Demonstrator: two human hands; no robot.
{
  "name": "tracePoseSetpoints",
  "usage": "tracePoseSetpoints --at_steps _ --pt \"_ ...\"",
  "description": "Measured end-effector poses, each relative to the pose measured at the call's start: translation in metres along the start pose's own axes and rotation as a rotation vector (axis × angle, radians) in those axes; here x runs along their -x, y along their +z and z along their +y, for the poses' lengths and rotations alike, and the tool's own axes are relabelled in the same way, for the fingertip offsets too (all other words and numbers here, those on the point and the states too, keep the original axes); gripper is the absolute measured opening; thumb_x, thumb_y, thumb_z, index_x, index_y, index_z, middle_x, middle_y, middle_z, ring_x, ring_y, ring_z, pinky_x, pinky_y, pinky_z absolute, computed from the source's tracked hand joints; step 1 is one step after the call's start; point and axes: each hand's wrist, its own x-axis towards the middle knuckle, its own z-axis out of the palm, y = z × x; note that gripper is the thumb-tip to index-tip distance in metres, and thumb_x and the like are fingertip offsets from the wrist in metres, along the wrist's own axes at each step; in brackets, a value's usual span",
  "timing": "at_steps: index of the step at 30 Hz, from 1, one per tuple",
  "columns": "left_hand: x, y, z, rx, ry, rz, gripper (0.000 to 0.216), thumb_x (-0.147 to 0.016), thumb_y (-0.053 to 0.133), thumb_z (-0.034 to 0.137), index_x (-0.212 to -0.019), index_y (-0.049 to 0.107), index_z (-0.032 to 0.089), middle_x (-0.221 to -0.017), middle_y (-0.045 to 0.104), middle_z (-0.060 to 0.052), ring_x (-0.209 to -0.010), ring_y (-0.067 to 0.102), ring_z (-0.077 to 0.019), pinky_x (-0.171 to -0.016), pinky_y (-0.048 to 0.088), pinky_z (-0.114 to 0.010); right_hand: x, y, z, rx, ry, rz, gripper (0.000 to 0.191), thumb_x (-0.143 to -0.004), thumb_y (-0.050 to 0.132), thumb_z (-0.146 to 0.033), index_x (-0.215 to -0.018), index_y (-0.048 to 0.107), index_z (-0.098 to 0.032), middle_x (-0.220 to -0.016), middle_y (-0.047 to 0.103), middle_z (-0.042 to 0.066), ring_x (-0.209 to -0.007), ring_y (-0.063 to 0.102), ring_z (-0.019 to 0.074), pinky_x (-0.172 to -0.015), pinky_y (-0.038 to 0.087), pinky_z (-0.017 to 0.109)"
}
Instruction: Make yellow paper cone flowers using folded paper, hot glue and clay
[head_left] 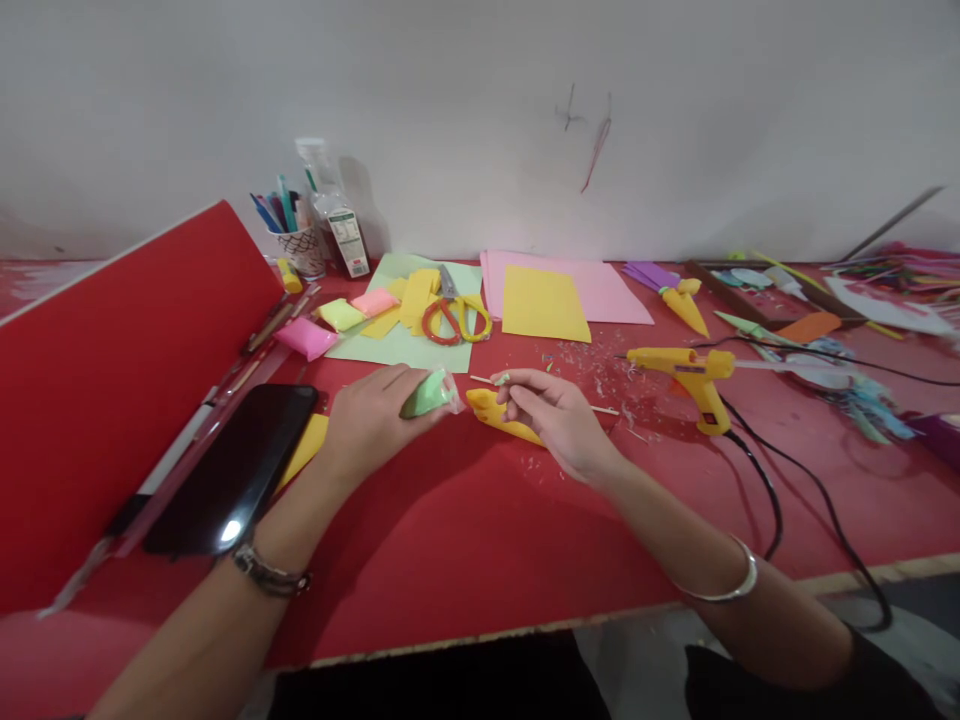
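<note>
My left hand [375,415] is closed around a small clear packet of green modelling clay [432,392], its crinkled end pointing right. Between the thumb and fingertips of my right hand [559,415] is a tiny pinch of light green clay [503,379]. Just beneath that hand lies a yellow clay shape [491,408], partly covered by my fingers. A thin wooden stick [604,411] runs behind the right hand, showing on both sides of it; whether the hand touches it I cannot tell.
Right of my hands lies a yellow glue gun [686,370] with a black cord [765,490]. Scissors [456,315] rest on paper behind. Clay packets [307,338], a black phone [236,465] and a leaning red board [135,390] are at left. A bottle [341,225] stands by the wall.
</note>
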Motion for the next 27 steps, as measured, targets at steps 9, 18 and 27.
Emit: tracePoseSetpoints --at_steps 9,18,27 --pt "-0.0006 0.0011 -0.0042 0.043 -0.146 -0.111 0.034 -0.078 0.043 0.043 -0.09 0.059 0.016 -0.082 0.065 -0.005 -0.079 0.059 -0.0186 -0.061 0.041 -0.024 0.0012 0.0028 -0.0039 -0.16 0.112 -0.013 0.018 -0.067 0.062 -0.034 -0.064 0.061 -0.016 -0.064 0.062 -0.002 -0.051 0.054 0.004 -0.056 0.048 0.02" --pt "-0.0015 0.0002 -0.0035 0.016 -0.214 -0.147 0.032 -0.077 0.044 0.043 -0.091 0.058 0.018 -0.082 0.065 -0.004 -0.079 0.059 -0.0183 -0.059 0.04 -0.024 0.0005 0.0011 -0.0031 -0.167 0.101 0.058 0.012 -0.058 0.07 -0.021 -0.063 0.059 -0.018 -0.063 0.063 -0.004 -0.058 0.059 0.0054 -0.066 0.05 0.021" --pt "-0.0021 -0.0017 -0.0025 -0.001 -0.23 -0.212 0.032 -0.077 0.045 0.041 -0.095 0.058 0.018 -0.087 0.065 -0.004 -0.083 0.059 -0.0191 -0.06 0.04 -0.024 -0.0017 -0.0018 -0.0014 -0.115 0.064 0.025 0.018 -0.064 0.065 -0.027 -0.08 0.063 -0.018 -0.071 0.067 -0.001 -0.069 0.064 0.0103 -0.078 0.048 0.028"
